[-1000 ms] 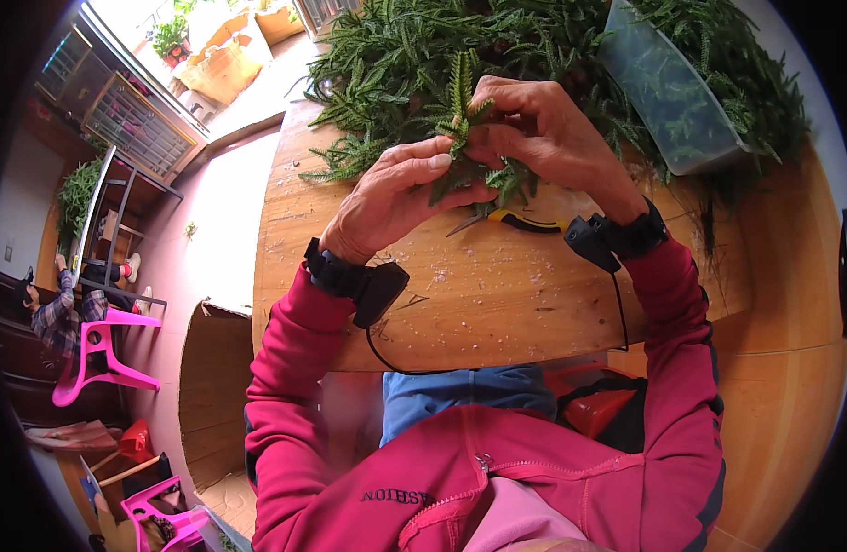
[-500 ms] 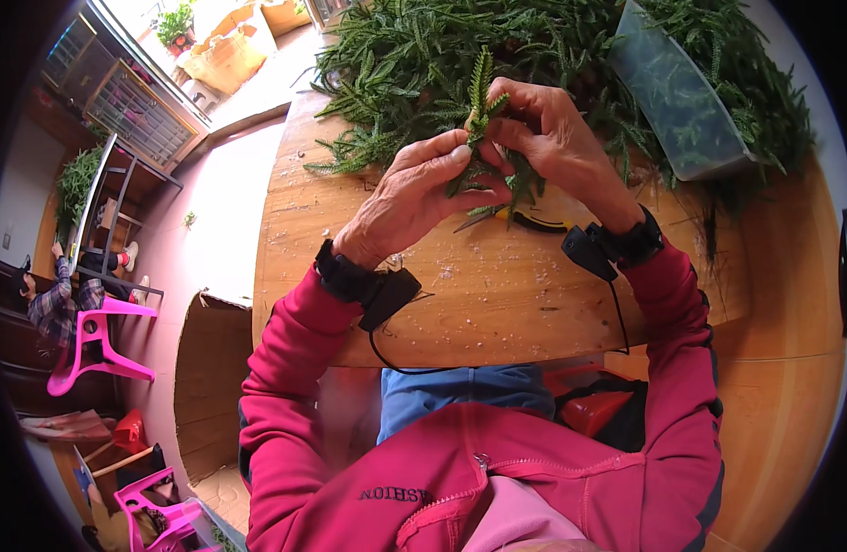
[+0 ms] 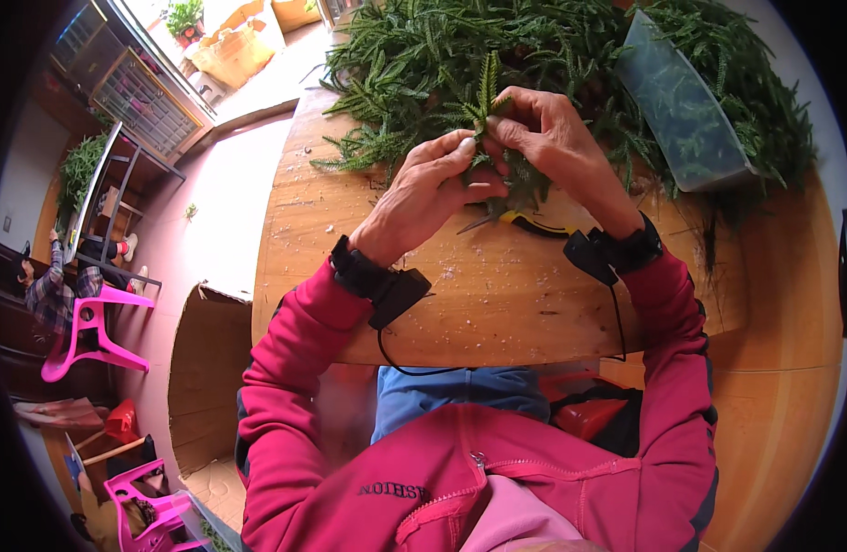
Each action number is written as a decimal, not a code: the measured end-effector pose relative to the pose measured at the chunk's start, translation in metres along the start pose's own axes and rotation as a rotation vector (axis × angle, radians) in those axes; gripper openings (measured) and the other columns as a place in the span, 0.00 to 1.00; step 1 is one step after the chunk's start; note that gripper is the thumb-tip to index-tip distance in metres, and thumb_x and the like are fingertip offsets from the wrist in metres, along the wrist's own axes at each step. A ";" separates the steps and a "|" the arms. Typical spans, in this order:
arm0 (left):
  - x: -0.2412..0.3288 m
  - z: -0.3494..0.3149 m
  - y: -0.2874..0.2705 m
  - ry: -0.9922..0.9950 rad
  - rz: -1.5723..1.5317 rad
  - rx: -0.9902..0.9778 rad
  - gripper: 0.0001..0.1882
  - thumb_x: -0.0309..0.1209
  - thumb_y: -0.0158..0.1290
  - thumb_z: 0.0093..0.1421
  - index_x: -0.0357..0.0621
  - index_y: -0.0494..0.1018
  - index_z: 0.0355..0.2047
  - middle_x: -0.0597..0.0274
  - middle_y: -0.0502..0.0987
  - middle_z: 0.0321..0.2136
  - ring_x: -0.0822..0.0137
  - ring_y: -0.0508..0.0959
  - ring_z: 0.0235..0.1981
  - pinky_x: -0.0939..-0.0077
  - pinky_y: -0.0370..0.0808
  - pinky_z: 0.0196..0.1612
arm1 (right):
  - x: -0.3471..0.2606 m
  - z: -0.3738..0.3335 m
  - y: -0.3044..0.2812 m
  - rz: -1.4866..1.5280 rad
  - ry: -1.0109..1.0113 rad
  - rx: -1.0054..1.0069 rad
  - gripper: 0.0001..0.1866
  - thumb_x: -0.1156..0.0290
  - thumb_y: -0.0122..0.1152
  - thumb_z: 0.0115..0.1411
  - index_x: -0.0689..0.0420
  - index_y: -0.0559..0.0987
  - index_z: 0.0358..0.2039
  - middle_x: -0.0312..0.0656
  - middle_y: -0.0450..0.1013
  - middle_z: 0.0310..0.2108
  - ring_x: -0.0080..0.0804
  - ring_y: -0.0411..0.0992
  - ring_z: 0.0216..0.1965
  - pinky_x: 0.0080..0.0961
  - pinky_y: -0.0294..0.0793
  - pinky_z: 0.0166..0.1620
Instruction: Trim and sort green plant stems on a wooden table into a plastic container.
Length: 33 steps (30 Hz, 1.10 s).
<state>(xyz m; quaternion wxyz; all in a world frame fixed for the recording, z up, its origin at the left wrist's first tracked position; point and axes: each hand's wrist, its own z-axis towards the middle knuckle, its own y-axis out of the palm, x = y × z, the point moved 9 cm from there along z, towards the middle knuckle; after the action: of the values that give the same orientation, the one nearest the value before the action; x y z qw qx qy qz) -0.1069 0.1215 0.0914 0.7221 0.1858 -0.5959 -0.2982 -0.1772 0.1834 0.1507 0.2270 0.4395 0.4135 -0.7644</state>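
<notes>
A green artificial fir sprig (image 3: 487, 87) stands upright between my two hands, its tip pointing away from me. My left hand (image 3: 433, 184) pinches its lower part between thumb and fingers. From the other side my right hand (image 3: 550, 133) closes on the same sprig, thumb and fingertips against the stem. Dark green foliage hangs below the fingers. Beneath my hands lie pliers (image 3: 525, 222) with yellow and black handles, on the wooden table (image 3: 479, 304). Just beyond the hands rises a big heap of green sprigs (image 3: 405, 69).
A translucent plastic bin (image 3: 686, 110) leans in the heap at the right. White crumbs dot the tabletop. Left of the table stands an open cardboard box (image 3: 207, 377). Farther left, another person (image 3: 51, 290) sits near a pink chair (image 3: 92, 336) at a table with greenery.
My fingers have shifted slightly on the sprig, and its side needles now spread more visibly. More of the pliers shows below my hands. The whole view has moved a little.
</notes>
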 end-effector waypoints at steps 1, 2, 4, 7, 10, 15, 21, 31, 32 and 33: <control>0.002 -0.002 0.001 0.006 -0.031 0.004 0.12 0.30 0.42 0.68 0.38 0.66 0.48 0.56 0.74 0.42 0.61 0.77 0.40 0.59 0.73 0.49 | 0.005 0.001 0.000 0.096 0.054 -0.037 0.02 0.78 0.54 0.62 0.62 0.72 0.32 0.32 0.72 0.26 0.15 0.67 0.28 0.17 0.68 0.32; 0.002 -0.006 0.001 0.007 -0.065 0.013 0.13 0.30 0.42 0.68 0.38 0.66 0.49 0.55 0.74 0.42 0.61 0.77 0.41 0.58 0.73 0.50 | 0.005 0.000 -0.002 0.100 0.054 -0.028 0.02 0.78 0.54 0.62 0.62 0.72 0.32 0.32 0.72 0.26 0.15 0.67 0.28 0.17 0.68 0.32; 0.003 -0.007 -0.001 -0.002 -0.096 0.021 0.14 0.31 0.41 0.68 0.38 0.66 0.50 0.55 0.74 0.42 0.62 0.77 0.41 0.58 0.72 0.50 | 0.003 -0.001 -0.004 0.071 0.069 -0.030 0.03 0.76 0.55 0.62 0.62 0.73 0.33 0.31 0.71 0.27 0.14 0.67 0.29 0.16 0.68 0.33; 0.004 -0.007 -0.006 -0.019 -0.099 0.012 0.17 0.32 0.40 0.68 0.37 0.64 0.54 0.54 0.74 0.42 0.61 0.77 0.41 0.59 0.72 0.50 | 0.001 -0.001 -0.005 0.018 0.053 -0.014 0.03 0.76 0.55 0.62 0.62 0.74 0.34 0.29 0.71 0.27 0.13 0.66 0.30 0.15 0.68 0.34; 0.003 -0.007 -0.008 -0.045 -0.068 0.028 0.14 0.30 0.43 0.67 0.38 0.67 0.50 0.55 0.75 0.41 0.62 0.77 0.40 0.61 0.74 0.49 | -0.006 -0.002 -0.005 -0.068 -0.002 0.006 0.04 0.76 0.55 0.62 0.62 0.74 0.35 0.29 0.71 0.28 0.12 0.66 0.31 0.15 0.68 0.35; 0.008 -0.009 -0.014 -0.085 -0.010 0.012 0.15 0.32 0.40 0.68 0.37 0.67 0.51 0.55 0.74 0.41 0.62 0.77 0.41 0.60 0.74 0.49 | -0.010 -0.003 -0.002 -0.071 -0.019 -0.015 0.03 0.76 0.54 0.62 0.62 0.74 0.35 0.28 0.70 0.28 0.11 0.66 0.31 0.14 0.68 0.36; 0.008 -0.008 -0.012 0.001 0.039 0.037 0.13 0.30 0.43 0.67 0.38 0.68 0.49 0.57 0.75 0.40 0.65 0.77 0.40 0.62 0.74 0.48 | -0.010 -0.002 0.001 0.008 -0.042 -0.023 0.03 0.76 0.54 0.62 0.61 0.73 0.36 0.30 0.71 0.27 0.11 0.66 0.31 0.13 0.67 0.36; 0.014 -0.014 -0.028 0.113 0.029 0.230 0.11 0.26 0.45 0.65 0.41 0.68 0.47 0.59 0.75 0.38 0.68 0.75 0.38 0.69 0.73 0.45 | -0.026 -0.005 -0.023 -0.099 -0.109 0.107 0.10 0.72 0.60 0.59 0.60 0.72 0.40 0.33 0.71 0.27 0.15 0.67 0.28 0.14 0.66 0.34; 0.013 -0.014 -0.029 0.111 0.028 0.227 0.11 0.26 0.45 0.65 0.41 0.68 0.47 0.59 0.75 0.38 0.68 0.75 0.38 0.69 0.73 0.45 | -0.031 -0.009 -0.011 -0.148 -0.116 0.059 0.12 0.71 0.61 0.58 0.59 0.72 0.41 0.33 0.71 0.27 0.16 0.68 0.28 0.15 0.67 0.34; 0.016 -0.014 -0.029 0.138 0.041 0.221 0.11 0.26 0.46 0.64 0.42 0.68 0.47 0.59 0.76 0.38 0.68 0.76 0.38 0.71 0.73 0.43 | -0.033 -0.011 -0.002 -0.196 -0.122 0.011 0.14 0.71 0.63 0.57 0.58 0.72 0.42 0.34 0.70 0.27 0.18 0.68 0.28 0.17 0.67 0.34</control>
<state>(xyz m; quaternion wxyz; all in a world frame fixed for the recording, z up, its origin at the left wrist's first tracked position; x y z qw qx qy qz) -0.0975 0.0878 0.0823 0.7426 0.2721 -0.5775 -0.2024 -0.1564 0.1935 0.1774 0.1736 0.3509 0.4356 -0.8105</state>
